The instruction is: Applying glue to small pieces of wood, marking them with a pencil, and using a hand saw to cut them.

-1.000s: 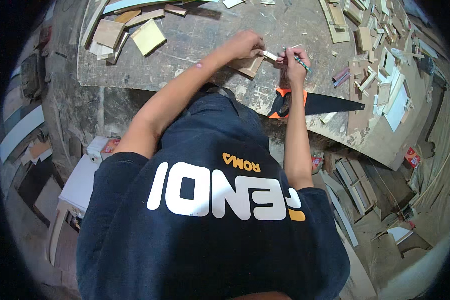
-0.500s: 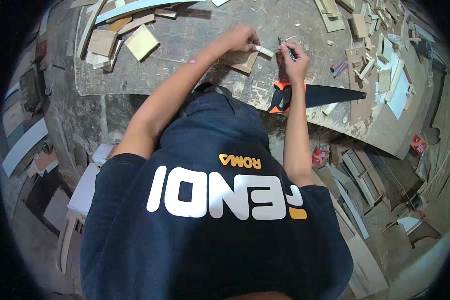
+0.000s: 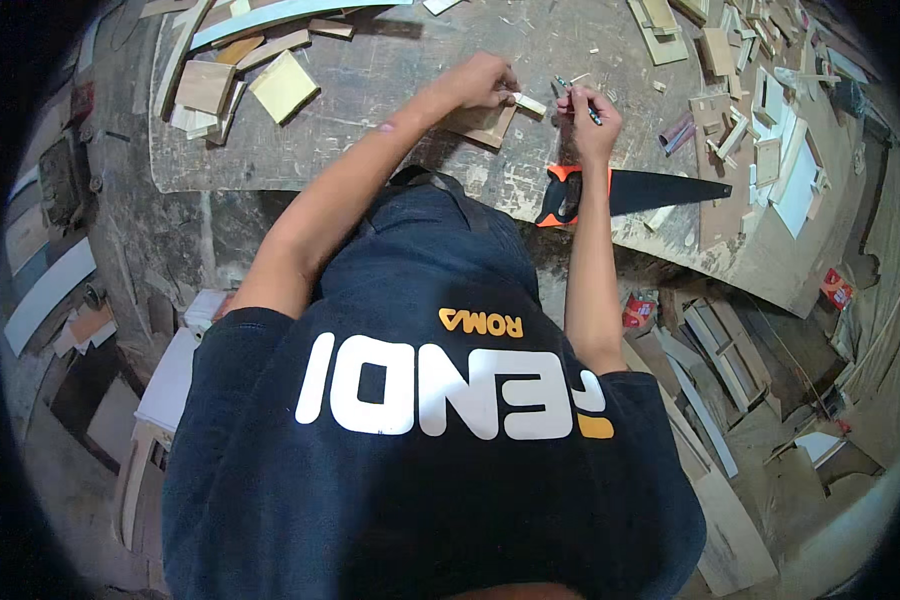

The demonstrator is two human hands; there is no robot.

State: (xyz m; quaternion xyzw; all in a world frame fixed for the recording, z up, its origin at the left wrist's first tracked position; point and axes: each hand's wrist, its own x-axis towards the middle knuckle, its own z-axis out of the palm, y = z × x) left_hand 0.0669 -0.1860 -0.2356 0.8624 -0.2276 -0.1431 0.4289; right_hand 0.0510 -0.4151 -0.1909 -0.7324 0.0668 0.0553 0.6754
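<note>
My left hand point(image 3: 484, 80) is closed on a small pale wood strip point(image 3: 530, 104). The strip's free end points right, just above a flat square wooden block point(image 3: 488, 125) on the workbench. In my right hand point(image 3: 592, 118) is a slim dark pen point(image 3: 595, 116), pinched between the fingers and slanting up to the left. A gap separates the pen from the strip. Near my right wrist lies a handsaw point(image 3: 660, 190) with an orange and black handle and a dark blade, partly crossed by my forearm.
Wood offcuts point(image 3: 206, 86) and a yellowish square piece point(image 3: 285, 87) lie at the bench's left. More scraps point(image 3: 770, 130) crowd its right side, beside a short tube point(image 3: 678, 133). The workbench point(image 3: 370, 130) has a curved front edge. Boards point(image 3: 725, 350) lean below on the right.
My right hand has turned and shifted slightly right with the pen, whose rear end now shows below the fingers. My left hand has barely moved.
</note>
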